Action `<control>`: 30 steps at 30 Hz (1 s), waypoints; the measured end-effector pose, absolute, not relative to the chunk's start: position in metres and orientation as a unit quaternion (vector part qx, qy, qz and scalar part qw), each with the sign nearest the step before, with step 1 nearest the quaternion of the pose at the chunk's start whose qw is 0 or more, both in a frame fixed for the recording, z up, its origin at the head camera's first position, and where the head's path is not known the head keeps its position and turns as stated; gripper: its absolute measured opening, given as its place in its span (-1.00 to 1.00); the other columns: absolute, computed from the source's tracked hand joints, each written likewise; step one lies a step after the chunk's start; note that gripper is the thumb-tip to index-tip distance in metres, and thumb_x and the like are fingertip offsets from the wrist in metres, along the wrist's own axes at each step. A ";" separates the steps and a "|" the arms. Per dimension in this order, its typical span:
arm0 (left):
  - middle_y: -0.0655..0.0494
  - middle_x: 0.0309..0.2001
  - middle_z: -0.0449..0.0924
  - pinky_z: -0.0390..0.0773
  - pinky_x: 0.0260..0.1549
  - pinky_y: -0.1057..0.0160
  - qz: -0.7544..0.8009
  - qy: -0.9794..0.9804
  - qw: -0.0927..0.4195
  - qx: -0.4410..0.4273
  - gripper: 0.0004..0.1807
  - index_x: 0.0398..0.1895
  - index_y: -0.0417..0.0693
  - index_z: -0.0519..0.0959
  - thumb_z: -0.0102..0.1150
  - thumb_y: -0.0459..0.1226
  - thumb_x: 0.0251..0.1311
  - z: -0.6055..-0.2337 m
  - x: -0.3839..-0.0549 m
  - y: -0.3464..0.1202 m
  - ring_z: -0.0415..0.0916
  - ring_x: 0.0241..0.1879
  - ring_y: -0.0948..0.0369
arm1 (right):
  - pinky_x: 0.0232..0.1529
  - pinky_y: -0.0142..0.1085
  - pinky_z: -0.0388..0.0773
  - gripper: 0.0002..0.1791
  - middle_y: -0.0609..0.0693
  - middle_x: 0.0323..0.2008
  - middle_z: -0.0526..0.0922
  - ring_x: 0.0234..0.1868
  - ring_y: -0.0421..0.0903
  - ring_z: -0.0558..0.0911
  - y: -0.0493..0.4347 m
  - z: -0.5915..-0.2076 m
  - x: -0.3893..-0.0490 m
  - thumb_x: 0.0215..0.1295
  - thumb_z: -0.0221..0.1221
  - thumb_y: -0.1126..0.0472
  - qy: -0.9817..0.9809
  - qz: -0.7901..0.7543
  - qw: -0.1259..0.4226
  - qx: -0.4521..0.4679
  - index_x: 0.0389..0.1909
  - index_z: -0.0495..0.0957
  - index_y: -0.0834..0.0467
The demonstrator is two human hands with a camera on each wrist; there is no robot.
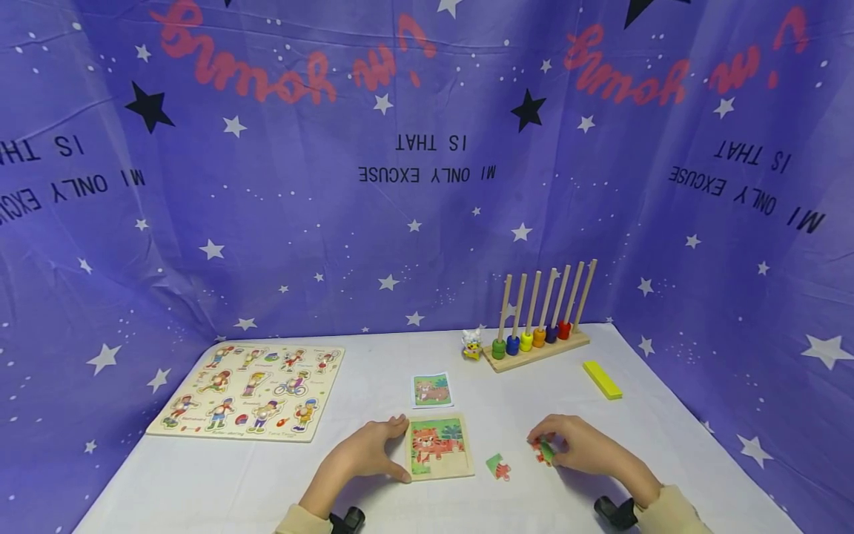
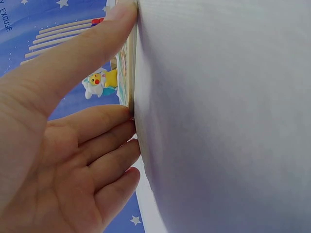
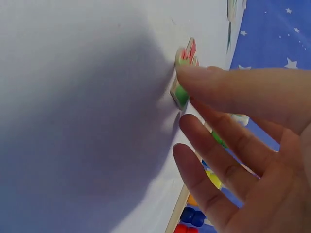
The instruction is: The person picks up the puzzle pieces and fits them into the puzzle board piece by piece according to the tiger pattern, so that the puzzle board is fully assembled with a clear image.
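Note:
A wooden jigsaw board (image 1: 443, 475) with a partly filled tiger picture lies at the front middle of the table. My left hand (image 1: 373, 450) grips its left side, thumb at the near corner and fingertips at the far one; the left wrist view shows the thumb (image 2: 73, 63) and fingertips along the board's edge. To the right, my right hand (image 1: 582, 447) pinches a green and red jigsaw piece (image 1: 543, 452) between thumb and fingers, low over the table. A loose jigsaw piece (image 1: 497, 467), green with red stripes, lies between the board and that hand.
Behind the board lies a picture card (image 1: 431, 391). A peg board (image 1: 253, 393) of sports figures is at the left. A small figurine (image 1: 471, 345), a bead-and-rod stand (image 1: 537, 350) and a yellow block (image 1: 603, 380) stand at the back right. A purple cloth (image 1: 333, 222) hangs behind.

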State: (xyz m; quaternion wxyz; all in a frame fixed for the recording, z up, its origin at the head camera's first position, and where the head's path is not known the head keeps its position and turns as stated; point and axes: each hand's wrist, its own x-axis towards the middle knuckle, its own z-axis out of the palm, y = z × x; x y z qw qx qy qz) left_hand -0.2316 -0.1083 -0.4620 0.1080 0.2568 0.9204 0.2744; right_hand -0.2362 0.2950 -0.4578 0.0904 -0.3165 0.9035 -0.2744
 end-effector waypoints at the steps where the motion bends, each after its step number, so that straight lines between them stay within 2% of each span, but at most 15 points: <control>1: -0.18 0.35 0.28 0.19 0.32 -0.12 0.275 0.920 0.107 0.257 0.02 0.30 -0.32 0.36 0.55 -0.03 -0.27 -0.462 -0.232 -0.108 0.22 0.34 -0.13 | -0.33 -0.32 0.52 -0.55 -0.16 -0.16 0.62 -0.22 -0.20 0.53 0.296 -0.457 -0.237 -0.01 0.37 0.42 0.905 -0.271 0.089 -0.314 -0.05 0.63 0.07; 4: -0.18 0.35 0.28 0.19 0.32 -0.12 0.276 0.920 0.106 0.258 0.01 0.30 -0.33 0.36 0.55 -0.03 -0.27 -0.462 -0.232 -0.108 0.22 0.34 -0.14 | -0.32 -0.33 0.51 -0.59 -0.19 -0.25 0.59 -0.27 -0.23 0.52 0.298 -0.457 -0.238 -0.01 0.43 0.30 0.911 -0.263 0.085 -0.307 -0.08 0.63 0.09; 9: -0.18 0.35 0.28 0.20 0.32 -0.12 0.275 0.920 0.105 0.257 0.02 0.30 -0.32 0.36 0.55 -0.03 -0.28 -0.463 -0.233 -0.108 0.22 0.34 -0.13 | -0.41 -0.38 0.45 -0.68 -0.14 -0.38 0.51 -0.37 -0.22 0.46 0.301 -0.457 -0.237 0.00 0.44 0.19 0.912 -0.271 0.088 -0.295 -0.21 0.58 0.08; 13: -0.17 0.36 0.28 0.19 0.32 -0.12 0.277 0.920 0.107 0.254 0.02 0.30 -0.31 0.36 0.55 -0.03 -0.28 -0.462 -0.233 -0.108 0.22 0.34 -0.13 | -0.45 -0.41 0.38 -0.69 -0.09 -0.42 0.45 -0.40 -0.21 0.41 0.303 -0.459 -0.236 0.02 0.44 0.13 0.914 -0.276 0.087 -0.285 -0.28 0.53 0.07; 16: -0.16 0.36 0.28 0.18 0.32 -0.12 0.279 0.920 0.112 0.251 0.01 0.31 -0.30 0.36 0.56 -0.04 -0.27 -0.462 -0.232 -0.108 0.21 0.34 -0.14 | -0.46 -0.40 0.40 -0.65 -0.07 -0.41 0.45 -0.40 -0.20 0.42 0.304 -0.461 -0.235 0.00 0.45 0.10 0.913 -0.289 0.092 -0.274 -0.31 0.49 0.10; 22: -0.16 0.36 0.28 0.18 0.32 -0.13 0.277 0.921 0.115 0.250 0.00 0.31 -0.29 0.37 0.55 -0.04 -0.27 -0.462 -0.232 -0.108 0.21 0.34 -0.15 | -0.46 -0.39 0.46 -0.61 -0.11 -0.42 0.51 -0.41 -0.24 0.46 0.304 -0.462 -0.233 0.00 0.46 0.12 0.906 -0.313 0.106 -0.264 -0.27 0.44 0.10; 27: -0.17 0.36 0.28 0.19 0.32 -0.12 0.279 0.919 0.113 0.255 0.01 0.30 -0.30 0.37 0.55 -0.04 -0.27 -0.461 -0.231 -0.108 0.21 0.34 -0.15 | -0.49 -0.42 0.47 -0.74 -0.20 -0.43 0.54 -0.44 -0.33 0.44 0.304 -0.460 -0.231 0.11 0.37 0.22 0.891 -0.314 0.109 -0.308 -0.19 0.56 0.05; 30: -0.17 0.36 0.28 0.19 0.32 -0.12 0.280 0.918 0.111 0.257 0.01 0.30 -0.30 0.36 0.55 -0.04 -0.27 -0.461 -0.231 -0.108 0.21 0.34 -0.15 | -0.49 -0.44 0.48 -0.82 -0.23 -0.44 0.55 -0.46 -0.37 0.43 0.304 -0.459 -0.231 0.17 0.32 0.27 0.886 -0.312 0.107 -0.324 -0.21 0.62 0.01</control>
